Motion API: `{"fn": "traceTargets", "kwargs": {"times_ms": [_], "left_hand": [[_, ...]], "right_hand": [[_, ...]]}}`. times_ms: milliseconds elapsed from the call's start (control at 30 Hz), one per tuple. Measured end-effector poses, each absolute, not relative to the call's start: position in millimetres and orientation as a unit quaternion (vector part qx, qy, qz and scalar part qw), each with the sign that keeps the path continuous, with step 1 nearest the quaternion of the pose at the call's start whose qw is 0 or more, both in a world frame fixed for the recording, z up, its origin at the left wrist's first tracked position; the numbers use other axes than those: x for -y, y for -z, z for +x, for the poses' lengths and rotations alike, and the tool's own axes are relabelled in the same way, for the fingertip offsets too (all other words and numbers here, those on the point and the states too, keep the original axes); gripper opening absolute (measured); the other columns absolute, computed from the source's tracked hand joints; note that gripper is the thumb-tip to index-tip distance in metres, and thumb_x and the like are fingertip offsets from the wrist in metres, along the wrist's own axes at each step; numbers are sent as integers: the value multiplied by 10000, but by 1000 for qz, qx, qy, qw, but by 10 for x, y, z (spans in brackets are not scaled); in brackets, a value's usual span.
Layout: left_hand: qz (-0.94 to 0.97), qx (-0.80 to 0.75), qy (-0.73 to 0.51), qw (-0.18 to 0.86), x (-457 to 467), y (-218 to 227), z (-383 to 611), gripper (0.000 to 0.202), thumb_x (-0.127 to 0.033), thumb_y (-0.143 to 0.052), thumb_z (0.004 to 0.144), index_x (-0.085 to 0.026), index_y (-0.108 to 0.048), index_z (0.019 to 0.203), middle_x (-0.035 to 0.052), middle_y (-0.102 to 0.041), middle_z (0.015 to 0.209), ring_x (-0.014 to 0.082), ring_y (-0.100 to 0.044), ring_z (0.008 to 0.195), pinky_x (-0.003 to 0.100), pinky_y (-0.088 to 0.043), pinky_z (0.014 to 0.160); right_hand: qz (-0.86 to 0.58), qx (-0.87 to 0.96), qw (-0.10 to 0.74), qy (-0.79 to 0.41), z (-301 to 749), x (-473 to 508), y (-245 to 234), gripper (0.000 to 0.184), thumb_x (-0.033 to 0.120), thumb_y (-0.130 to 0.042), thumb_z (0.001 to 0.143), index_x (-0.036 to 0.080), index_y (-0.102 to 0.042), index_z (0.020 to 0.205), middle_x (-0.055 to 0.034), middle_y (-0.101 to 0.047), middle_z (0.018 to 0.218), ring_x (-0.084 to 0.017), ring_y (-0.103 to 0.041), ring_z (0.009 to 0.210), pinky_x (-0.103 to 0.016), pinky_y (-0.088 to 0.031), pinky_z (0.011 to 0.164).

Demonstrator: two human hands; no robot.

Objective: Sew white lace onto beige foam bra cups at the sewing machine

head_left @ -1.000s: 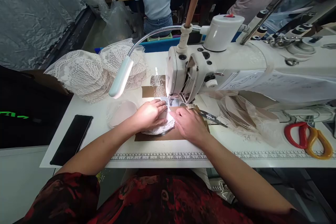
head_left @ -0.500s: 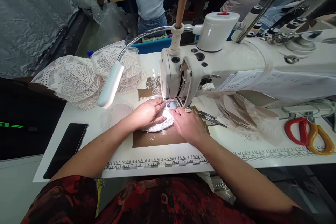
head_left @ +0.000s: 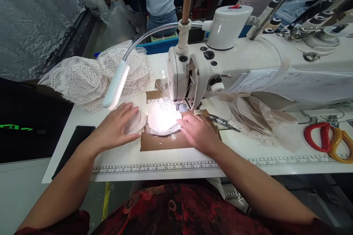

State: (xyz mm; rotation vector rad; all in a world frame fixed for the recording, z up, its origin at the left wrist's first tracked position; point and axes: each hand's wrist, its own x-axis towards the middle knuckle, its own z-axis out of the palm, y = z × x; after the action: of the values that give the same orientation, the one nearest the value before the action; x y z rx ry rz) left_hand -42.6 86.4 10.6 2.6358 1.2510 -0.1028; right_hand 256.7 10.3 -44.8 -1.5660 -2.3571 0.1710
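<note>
A white oval lace-edged fabric piece (head_left: 164, 119) lies under the lamp beside the presser foot of the sewing machine (head_left: 220, 66), its surface washed out by the light. My right hand (head_left: 197, 130) grips its right edge with bent fingers, a ring-like band on one finger. To the left, my left hand (head_left: 116, 126) is open, fingers spread, over a second pale fabric piece (head_left: 135, 123) that it partly covers. Thread snips (head_left: 223, 122) lie just right of my right hand.
Lace pieces (head_left: 82, 80) are heaped at the back left, beside the lamp head (head_left: 116, 84). A black phone (head_left: 73, 147) rests at the left edge. Beige fabric pieces (head_left: 248, 115) and red-and-yellow scissors (head_left: 328, 141) lie right. A ruler strip (head_left: 165, 168) runs along the front; people sit beyond.
My left hand has let go of the lace-edged piece and moved left, its fingers spreading over the second piece. My right hand stays at the lace-edged piece's right edge.
</note>
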Motion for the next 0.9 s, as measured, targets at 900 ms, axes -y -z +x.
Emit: {"fn": "traceTargets", "kwargs": {"times_ms": [900], "left_hand": [[938, -274, -83, 194, -529, -209, 400, 272, -348, -470, 929, -170, -578, 1104, 85, -597, 1027, 195, -565, 898, 302, -461, 742]], "right_hand": [[-455, 860, 162, -166, 2501, -81, 405, 176, 203, -512, 867, 187, -686, 890, -50, -609, 849, -183, -496, 813, -308, -335, 703]]}}
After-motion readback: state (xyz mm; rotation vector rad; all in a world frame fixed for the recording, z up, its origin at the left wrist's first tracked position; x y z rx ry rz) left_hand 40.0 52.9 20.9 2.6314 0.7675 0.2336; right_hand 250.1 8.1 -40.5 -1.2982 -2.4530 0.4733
